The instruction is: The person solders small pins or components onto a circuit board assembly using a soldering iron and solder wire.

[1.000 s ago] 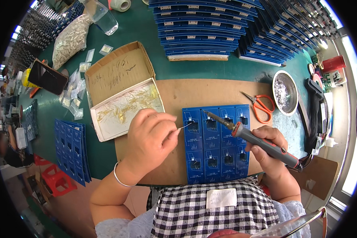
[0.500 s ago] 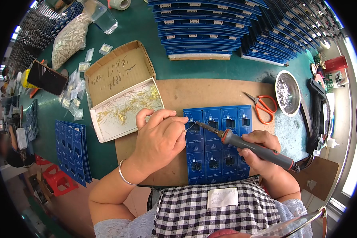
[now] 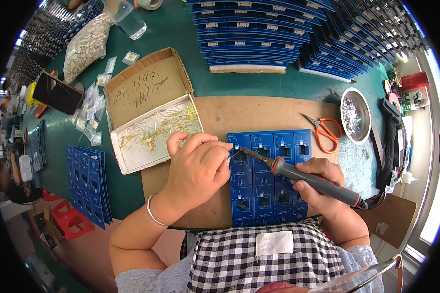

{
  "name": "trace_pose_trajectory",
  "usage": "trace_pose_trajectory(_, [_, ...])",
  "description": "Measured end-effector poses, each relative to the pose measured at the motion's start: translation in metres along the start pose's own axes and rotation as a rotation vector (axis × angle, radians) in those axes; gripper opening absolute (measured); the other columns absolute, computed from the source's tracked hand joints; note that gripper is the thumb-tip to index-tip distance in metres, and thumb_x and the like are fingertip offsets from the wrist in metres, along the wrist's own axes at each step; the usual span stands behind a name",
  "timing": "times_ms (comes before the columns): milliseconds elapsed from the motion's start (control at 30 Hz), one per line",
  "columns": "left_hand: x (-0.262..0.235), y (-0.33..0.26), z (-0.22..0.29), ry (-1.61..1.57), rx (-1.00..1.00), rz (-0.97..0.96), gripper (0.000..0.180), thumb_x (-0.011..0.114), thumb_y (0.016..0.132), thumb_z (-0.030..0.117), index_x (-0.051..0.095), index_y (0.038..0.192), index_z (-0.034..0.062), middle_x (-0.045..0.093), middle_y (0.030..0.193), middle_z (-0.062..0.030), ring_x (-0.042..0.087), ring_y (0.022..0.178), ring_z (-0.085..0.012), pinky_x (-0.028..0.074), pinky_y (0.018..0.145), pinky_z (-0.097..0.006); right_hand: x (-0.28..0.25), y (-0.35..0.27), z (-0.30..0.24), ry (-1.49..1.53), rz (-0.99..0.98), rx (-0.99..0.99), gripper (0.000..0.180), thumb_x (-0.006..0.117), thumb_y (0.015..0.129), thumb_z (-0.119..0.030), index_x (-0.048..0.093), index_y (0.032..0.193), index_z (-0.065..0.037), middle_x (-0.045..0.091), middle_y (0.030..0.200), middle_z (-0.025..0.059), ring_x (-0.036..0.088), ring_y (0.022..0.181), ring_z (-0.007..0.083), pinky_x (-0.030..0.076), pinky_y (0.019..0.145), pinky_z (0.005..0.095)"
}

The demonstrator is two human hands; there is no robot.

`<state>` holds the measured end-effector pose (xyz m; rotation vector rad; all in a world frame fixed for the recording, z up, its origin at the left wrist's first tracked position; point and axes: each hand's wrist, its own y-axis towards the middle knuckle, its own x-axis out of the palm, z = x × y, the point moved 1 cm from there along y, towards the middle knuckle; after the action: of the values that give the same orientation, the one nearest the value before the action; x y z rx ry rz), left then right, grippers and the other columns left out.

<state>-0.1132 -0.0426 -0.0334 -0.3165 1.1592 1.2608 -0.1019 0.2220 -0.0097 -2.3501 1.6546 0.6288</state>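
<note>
Grey-handled soldering iron being gripped mid-handle by closed right hand; stiff, light, tip hot. Thin solder wire, soft and bendable, being pinched in left hand fingertips. Both meeting over blue panel of circuit boards, thin, rigid, lying under hands on tabletop.

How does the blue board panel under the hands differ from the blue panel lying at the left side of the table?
The blue panel under the hands lies on the brown mat, while the left blue panel lies on the green table. The left hand rests at the first one's edge and the soldering iron in the right hand points at it; the left panel is untouched. Both are blue grids of small boards.
</note>
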Motion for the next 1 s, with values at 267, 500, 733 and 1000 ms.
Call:
trace_pose_trajectory(267, [0.001, 0.001, 0.0, 0.004, 0.002, -0.005, 0.02, 0.067, 0.067, 0.002, 0.054, 0.078, 0.012, 0.07, 0.091, 0.003, 0.061, 0.089, -0.0196, 0.029, 0.086, -0.041, 0.0, 0.003, -0.002, -0.001, 0.002, -0.011, 0.028, 0.077, 0.075, -0.016, 0.064, 0.096, -0.003, 0.069, 0.083, 0.0125, 0.069, 0.069, 0.024, 0.054, 0.061, 0.0313])
trace_pose_trajectory(500, [-0.002, 0.001, 0.004, 0.018, -0.004, -0.024, 0.019, 0.069, 0.069, 0.003, 0.054, 0.077, 0.0121, 0.07, 0.093, 0.0022, 0.06, 0.089, -0.0194, 0.028, 0.087, -0.041, -0.012, -0.003, 0.0, 0.023, -0.006, -0.09, 0.027, 0.074, 0.075, -0.013, 0.063, 0.096, -0.001, 0.068, 0.079, 0.0125, 0.067, 0.064, 0.0221, 0.052, 0.058, 0.0301])
trace_pose_trajectory(733, [-0.002, 0.012, 0.016, 0.022, 0.015, -0.044, 0.018, 0.068, 0.069, 0.004, 0.054, 0.077, 0.0116, 0.071, 0.097, 0.0016, 0.061, 0.091, -0.0203, 0.029, 0.087, -0.042, -0.045, -0.015, 0.005, 0.181, 0.037, -0.012, 0.029, 0.069, 0.078, -0.014, 0.06, 0.1, 0.004, 0.065, 0.081, 0.0155, 0.065, 0.069, 0.0198, 0.052, 0.064, 0.0296])
trace_pose_trajectory(1000, [0.019, 0.024, 0.027, 0.047, 0.083, -0.082, 0.013, 0.068, 0.074, 0.01, 0.058, 0.082, 0.012, 0.069, 0.094, 0.0029, 0.06, 0.095, -0.0176, 0.029, 0.09, -0.045, -0.044, -0.021, 0.011, 0.186, 0.087, 0.102, 0.026, 0.07, 0.076, -0.013, 0.067, 0.096, 0.003, 0.071, 0.086, 0.0159, 0.07, 0.074, 0.0228, 0.055, 0.067, 0.03])
